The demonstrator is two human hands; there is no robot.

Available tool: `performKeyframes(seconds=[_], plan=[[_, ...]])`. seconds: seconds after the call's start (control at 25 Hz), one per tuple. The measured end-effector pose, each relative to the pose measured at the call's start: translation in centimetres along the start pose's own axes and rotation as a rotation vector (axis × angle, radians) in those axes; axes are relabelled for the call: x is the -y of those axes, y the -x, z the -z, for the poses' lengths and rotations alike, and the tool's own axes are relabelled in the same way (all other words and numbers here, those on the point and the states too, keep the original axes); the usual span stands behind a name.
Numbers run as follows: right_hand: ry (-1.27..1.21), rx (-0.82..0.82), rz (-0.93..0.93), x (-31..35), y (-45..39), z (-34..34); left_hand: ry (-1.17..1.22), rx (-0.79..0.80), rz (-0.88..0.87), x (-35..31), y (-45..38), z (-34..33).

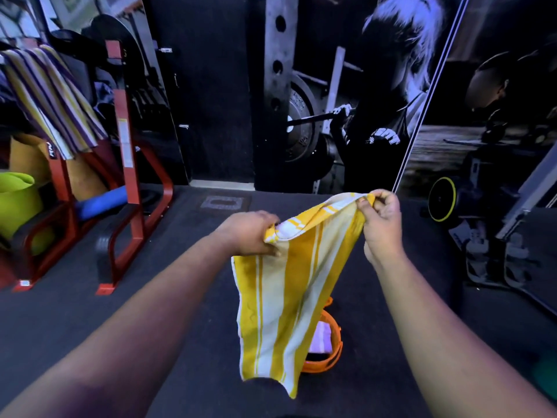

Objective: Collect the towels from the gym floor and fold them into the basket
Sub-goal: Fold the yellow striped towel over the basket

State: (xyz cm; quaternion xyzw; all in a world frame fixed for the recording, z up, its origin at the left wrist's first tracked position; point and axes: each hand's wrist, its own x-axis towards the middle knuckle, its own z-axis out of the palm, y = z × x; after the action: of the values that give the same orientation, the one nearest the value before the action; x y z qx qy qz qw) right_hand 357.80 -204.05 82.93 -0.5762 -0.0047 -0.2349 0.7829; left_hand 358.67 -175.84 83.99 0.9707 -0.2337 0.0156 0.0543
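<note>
Towel (286, 300) in both my hands, yellow with white stripes, held up in front of me by its top edge; my left hand (250, 233) grips one upper corner with fingers curled round the bunched cloth, knuckles toward me; my right hand (380, 220) sits higher and pinches the other corner between thumb and bent fingers, so the top edge slopes up from left to right; the rest of the cloth hangs free below, narrowing to a loose point at the bottom. Behind the hanging cloth and partly hidden by it stands an orange basket (336, 342) on the dark floor (90, 312), directly under my hands; inside it I can see a pale folded cloth (322, 337), though most of the basket's inside is covered from view. To my left a red rack (128, 158) stands on the floor; a second striped towel (54, 95), purple, yellow and white, is draped over its top; a lime-green tub (15, 200) and a blue roll (101, 202) sit low in that rack. Ahead is a wall poster (346, 101) of someone lifting a barbell; to the right, a black wheel with a yellow rim (443, 203) near some gym equipment.
</note>
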Motion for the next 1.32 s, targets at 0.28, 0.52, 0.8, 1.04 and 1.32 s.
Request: performKeyframes(seconds=[0.28, 0.52, 0.8, 1.04, 1.32], plan=[[0.624, 0.557, -0.284, -6.4, 6.4, 2.5, 1.396, -0.279, 0.098, -3.6, -0.2, 5.7], [0.264, 0.29, -0.347, -4.7, 5.9, -1.7, 1.782, -0.379, 0.072, -4.4, 0.0, 4.7], [0.16, 0.039, -0.74, -4.3, 2.9, -3.7, 1.406, -0.007, 0.228, -11.5, 7.4, -12.4], [0.126, 0.159, -0.761, -5.3, 4.0, -4.1, 1.415, -0.34, 0.472, -9.9, 5.8, -13.7], [0.389, 0.395, -0.46, -7.2, 8.7, -2.0, 1.86, -0.147, 0.636, -7.9, 4.1, -11.8]])
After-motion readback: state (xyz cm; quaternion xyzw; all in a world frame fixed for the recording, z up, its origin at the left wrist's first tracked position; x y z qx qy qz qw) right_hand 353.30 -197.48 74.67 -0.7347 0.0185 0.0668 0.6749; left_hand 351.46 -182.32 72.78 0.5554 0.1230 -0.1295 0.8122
